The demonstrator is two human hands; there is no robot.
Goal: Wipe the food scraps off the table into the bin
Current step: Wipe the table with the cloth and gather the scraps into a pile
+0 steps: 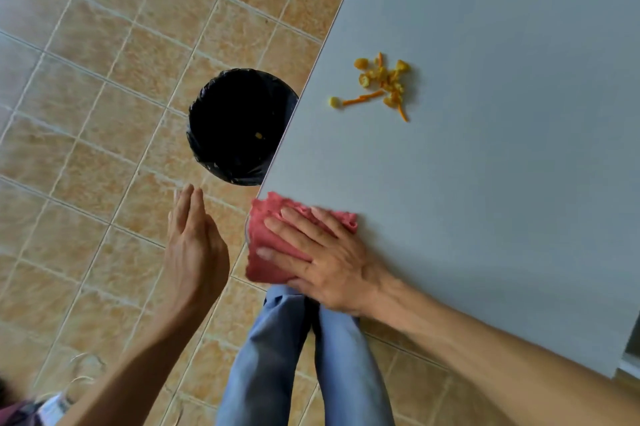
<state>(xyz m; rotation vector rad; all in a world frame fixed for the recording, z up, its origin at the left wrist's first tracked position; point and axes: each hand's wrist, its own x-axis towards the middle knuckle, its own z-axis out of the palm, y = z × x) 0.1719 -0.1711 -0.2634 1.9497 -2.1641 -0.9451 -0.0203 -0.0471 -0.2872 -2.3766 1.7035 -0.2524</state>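
A floor (pixel 104 86) of tan, marbled square tiles with pale grout lines is filling the frame from nine o'clock round to six o'clock. A pale grey surface (pixel 502 166) is occupying the three o'clock side, its straight edge running diagonally. Soft, even daylight is falling across both.

- Table (pixel 485 166): plain pale grey.
- Scraps (pixel 382 81): orange and yellow bits.
- Cloth (pixel 273 238): pinkish red.
- Bin (pixel 239 124): black liner, one yellow speck inside.
- Floor (pixel 104 96): tan mottled tiles, pale grout lines in a grid.
- Trousers (pixel 273 356): grey-blue.
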